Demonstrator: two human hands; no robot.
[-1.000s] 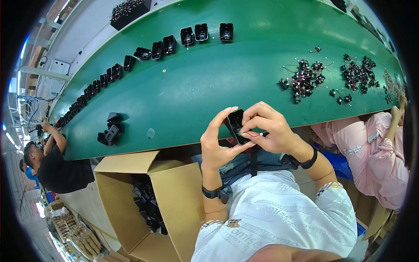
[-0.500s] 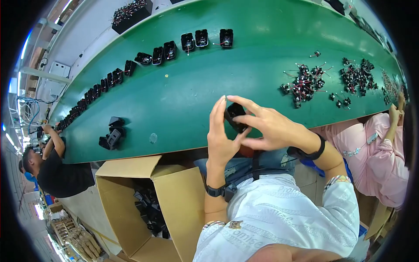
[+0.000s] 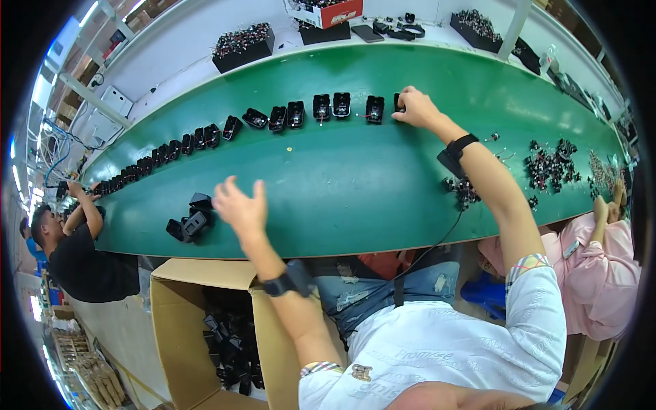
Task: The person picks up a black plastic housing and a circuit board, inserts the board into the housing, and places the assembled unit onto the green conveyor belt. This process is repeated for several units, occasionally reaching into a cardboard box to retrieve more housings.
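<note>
At the right end of a curved row of black plastic housings (image 3: 342,106), my right hand (image 3: 417,108) has its fingers closed on another black housing (image 3: 397,102), mostly hidden behind them. That piece appears to touch the green table. My left hand (image 3: 242,208) hovers over the table with its fingers spread and nothing in them. Just left of it lies a small pile of black housings (image 3: 196,222). Beneath my right forearm sits a heap of small wired black parts (image 3: 467,195), partly covered by the arm.
An open cardboard box (image 3: 277,342) full of black pieces stands below the table's near edge. Farther right are more wired parts (image 3: 550,164). Black bins (image 3: 244,49) and a phone (image 3: 367,33) line the back shelf. Co-workers sit at left (image 3: 82,253) and right (image 3: 581,273).
My hands were together around a black housing near the table's front edge. My right hand has carried it forward to the row's end; my left has let go and moved left.
</note>
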